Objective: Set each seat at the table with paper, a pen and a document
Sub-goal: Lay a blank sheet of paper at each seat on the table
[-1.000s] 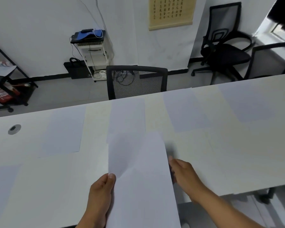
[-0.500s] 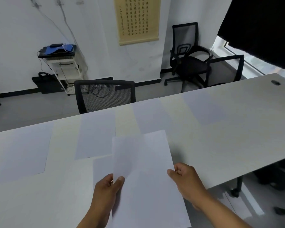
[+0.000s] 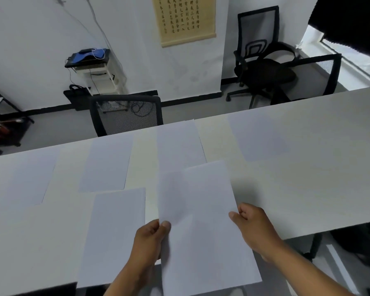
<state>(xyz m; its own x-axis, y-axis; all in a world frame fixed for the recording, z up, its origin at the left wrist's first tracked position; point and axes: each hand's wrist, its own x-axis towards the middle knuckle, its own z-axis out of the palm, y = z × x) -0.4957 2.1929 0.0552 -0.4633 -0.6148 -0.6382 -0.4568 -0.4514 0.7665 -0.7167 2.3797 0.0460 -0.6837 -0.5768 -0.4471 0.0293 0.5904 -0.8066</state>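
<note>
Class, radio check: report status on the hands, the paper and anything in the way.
Left hand and right hand both pinching one held sheet above the table. Five sheets already down, nearest one beside it. No pens visible. Nothing in the way.

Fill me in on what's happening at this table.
A person is laying out paper. Both hands hold one blank sheet above the near edge of the long white table, the left hand pinching its left edge and the right hand its right. Several sheets already lie flat, one just beside the left hand. No pens or documents are visible.
</note>
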